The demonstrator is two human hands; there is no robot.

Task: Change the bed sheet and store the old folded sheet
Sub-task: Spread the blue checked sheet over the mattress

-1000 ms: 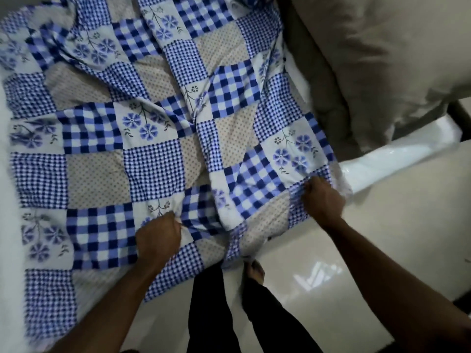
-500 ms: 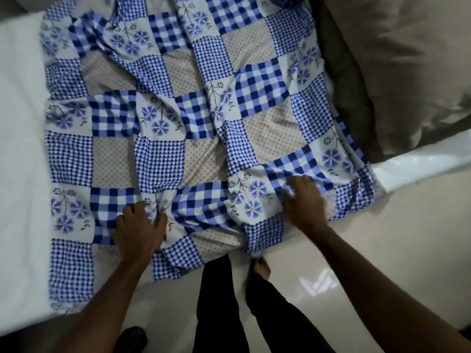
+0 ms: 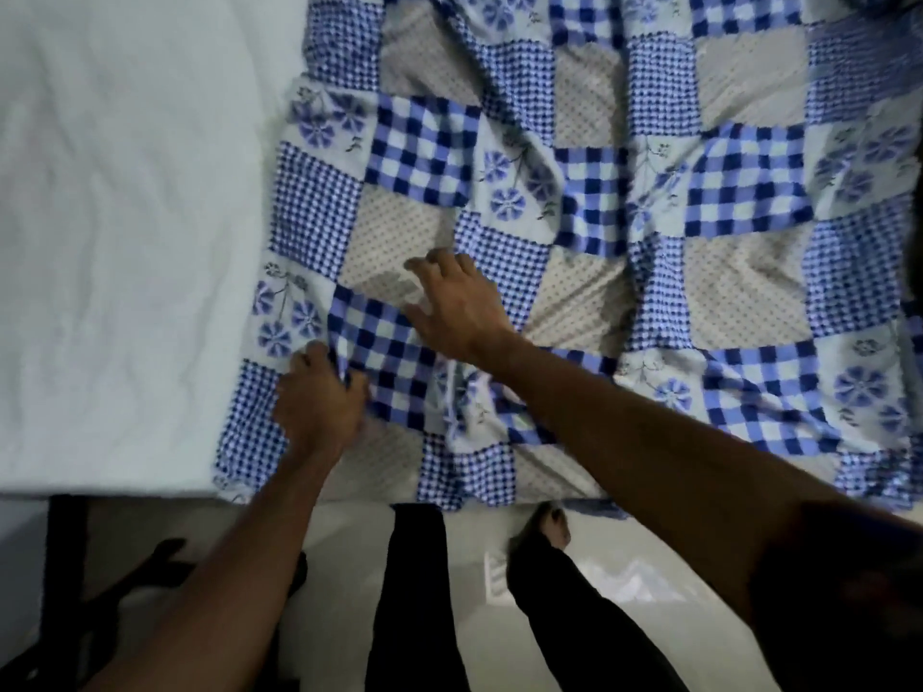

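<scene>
Standing at the edge of the bed, looking straight down. The blue-and-white patchwork sheet [image 3: 589,287] is spread over the middle and right of the frame, all checks, flower squares and dotted beige squares. It's pretty rumpled, with creases running up through the centre. Its near edge hangs a little over the side of the bed, right above my feet.

The left third of the frame is bare white mattress [image 3: 125,242], and the sheet's side edge runs down across it.

My left hand [image 3: 319,402] is curled tight round a bunched fold of the sheet near its lower left corner. My right hand [image 3: 459,307] is just above it in the frame, fingers spread wide over a dotted square. I think the fingertips are slightly off the fabric, but it's blurry, so don't quote me.

Along the bottom there's pale shiny floor [image 3: 499,646], my black trousers [image 3: 414,591] and one bare foot [image 3: 547,524] tucked up against the bed. There's a dark frame-looking thing [image 3: 65,566] in the lower left corner.
</scene>
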